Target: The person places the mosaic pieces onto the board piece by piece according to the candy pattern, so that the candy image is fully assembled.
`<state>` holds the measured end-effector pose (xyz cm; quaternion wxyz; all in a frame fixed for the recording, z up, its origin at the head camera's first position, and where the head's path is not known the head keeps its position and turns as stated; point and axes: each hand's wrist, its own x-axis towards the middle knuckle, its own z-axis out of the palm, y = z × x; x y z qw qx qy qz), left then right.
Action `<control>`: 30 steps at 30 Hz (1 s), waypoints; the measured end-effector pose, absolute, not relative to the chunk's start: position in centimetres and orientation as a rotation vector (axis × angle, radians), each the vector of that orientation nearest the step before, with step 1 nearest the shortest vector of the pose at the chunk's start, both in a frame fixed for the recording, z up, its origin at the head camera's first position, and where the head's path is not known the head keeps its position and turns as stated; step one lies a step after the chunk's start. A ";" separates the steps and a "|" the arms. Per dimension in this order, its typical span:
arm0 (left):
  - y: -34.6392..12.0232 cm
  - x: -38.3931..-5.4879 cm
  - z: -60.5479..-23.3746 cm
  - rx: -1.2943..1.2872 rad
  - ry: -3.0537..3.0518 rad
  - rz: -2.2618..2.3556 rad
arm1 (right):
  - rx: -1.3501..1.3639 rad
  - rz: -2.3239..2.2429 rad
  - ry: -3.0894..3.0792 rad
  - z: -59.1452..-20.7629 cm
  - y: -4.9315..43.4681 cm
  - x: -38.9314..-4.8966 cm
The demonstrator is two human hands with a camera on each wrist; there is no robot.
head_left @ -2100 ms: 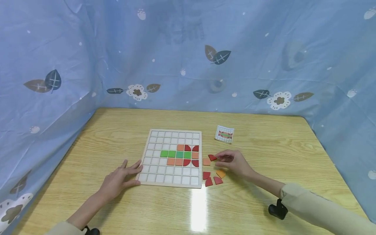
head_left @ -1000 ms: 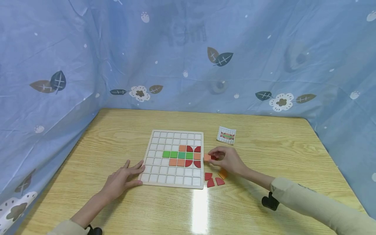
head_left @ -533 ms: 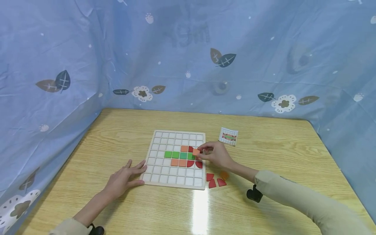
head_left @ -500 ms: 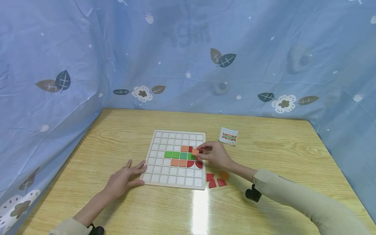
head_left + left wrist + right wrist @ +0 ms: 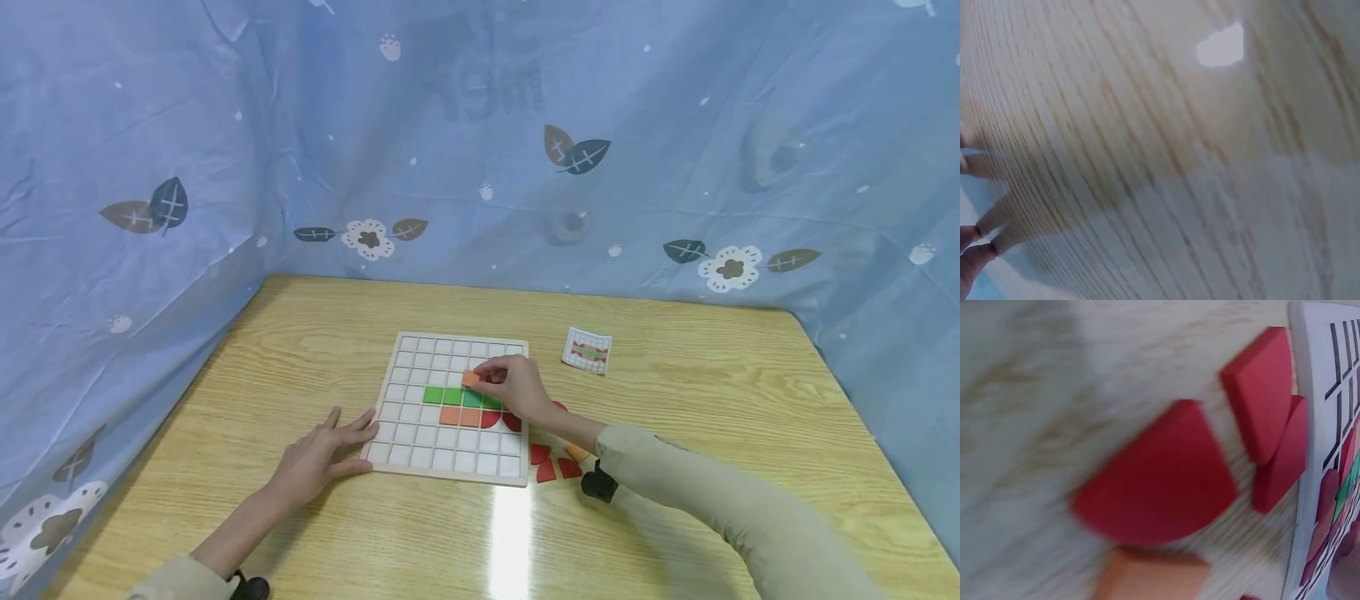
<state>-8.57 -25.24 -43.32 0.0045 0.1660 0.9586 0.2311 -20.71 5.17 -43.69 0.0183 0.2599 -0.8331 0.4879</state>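
Note:
An orange square tile is pinched between the thumb and fingers of my right hand, low over the white grid board. A row of green tiles runs across the board, with orange tiles and red quarter-circle pieces below it. My right hand hides the pieces at the board's right side. Fingers spread, my left hand rests at the board's left edge; its fingertips show at the left of the left wrist view.
Right of the board lie several loose red quarter-circle pieces, large in the right wrist view, and an orange piece. A small pattern card lies behind them on the wooden table. Blue patterned cloth surrounds the table.
My right hand has picked up the orange square tile from beside the board and carried it left over the grid. My left hand stays at the board's edge. The head view has shifted slightly.

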 end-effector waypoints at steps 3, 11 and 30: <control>-25.1 -8.7 -43.4 0.532 3.002 0.727 | 0.803 1.481 -2.573 -43.8 4.6 -20.9; -24.9 -8.8 -43.2 0.526 3.005 0.721 | 0.822 1.364 -2.543 -44.0 3.7 -21.1; -25.1 -8.6 -43.2 0.502 2.984 0.762 | 0.762 1.387 -2.636 -43.2 2.3 -21.2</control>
